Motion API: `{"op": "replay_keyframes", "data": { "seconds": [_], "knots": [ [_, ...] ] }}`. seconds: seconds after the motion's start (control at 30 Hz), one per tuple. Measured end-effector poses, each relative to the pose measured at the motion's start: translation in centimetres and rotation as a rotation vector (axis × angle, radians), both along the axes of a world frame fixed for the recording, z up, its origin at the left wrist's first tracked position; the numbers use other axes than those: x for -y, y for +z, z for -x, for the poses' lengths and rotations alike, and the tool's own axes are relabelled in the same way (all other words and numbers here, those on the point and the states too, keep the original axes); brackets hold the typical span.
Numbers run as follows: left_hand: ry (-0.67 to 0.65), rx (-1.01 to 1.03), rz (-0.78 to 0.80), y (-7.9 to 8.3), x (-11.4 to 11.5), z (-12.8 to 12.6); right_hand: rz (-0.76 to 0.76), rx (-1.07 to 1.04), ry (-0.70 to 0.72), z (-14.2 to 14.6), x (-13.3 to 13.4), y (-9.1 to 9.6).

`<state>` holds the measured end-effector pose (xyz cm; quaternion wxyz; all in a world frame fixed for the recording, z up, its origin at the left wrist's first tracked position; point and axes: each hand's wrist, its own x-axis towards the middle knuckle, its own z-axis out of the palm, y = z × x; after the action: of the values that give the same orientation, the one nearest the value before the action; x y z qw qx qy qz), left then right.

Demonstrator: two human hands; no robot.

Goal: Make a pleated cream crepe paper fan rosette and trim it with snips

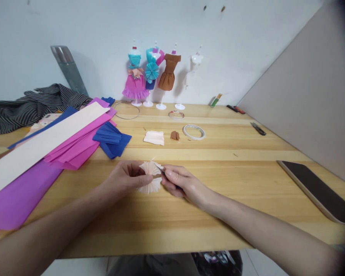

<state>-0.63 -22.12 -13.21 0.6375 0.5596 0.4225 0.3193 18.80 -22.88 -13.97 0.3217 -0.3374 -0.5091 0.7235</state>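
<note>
My left hand (131,175) pinches a pleated cream crepe-paper rosette (149,188) at its middle, between thumb and fingers. The folds fan out above and below the thumb. From the right, my right hand (179,180) is closed around small dark-handled scissors (161,170). Their pointed metal tip reaches the rosette's upper right edge; most of the handles are hidden in my fingers. Just beyond the hands lie a cream paper piece (154,138) and small brown scraps (175,135). A roll of white tape (194,132) lies beside them.
Long crepe-paper sheets (46,149) and a folded blue piece (112,140) cover the left. Several small dress forms (168,73) stand along the wall. A phone (316,188) and a box cutter (258,128) lie at right. A bottle (70,71) leans at back left.
</note>
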Motion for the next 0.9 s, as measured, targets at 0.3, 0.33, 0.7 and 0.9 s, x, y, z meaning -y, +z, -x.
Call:
{"op": "replay_keyframes", "data": {
  "seconds": [0.3,0.33,0.7,0.9],
  "knots": [
    [0.0,0.048,-0.01,-0.01,0.02,-0.01,0.001,0.01,0.015,-0.05,-0.02,0.02],
    [0.0,0.045,-0.007,0.11,0.04,-0.01,0.003,0.011,0.018,-0.04,-0.03,0.05],
    [-0.006,0.046,0.03,-0.21,-0.08,0.19,-0.024,0.032,0.019,0.0,0.01,0.19],
    [-0.038,0.023,0.054,-0.22,-0.1,0.48,-0.038,0.037,0.019,-0.03,0.1,0.15]
  ]
}}
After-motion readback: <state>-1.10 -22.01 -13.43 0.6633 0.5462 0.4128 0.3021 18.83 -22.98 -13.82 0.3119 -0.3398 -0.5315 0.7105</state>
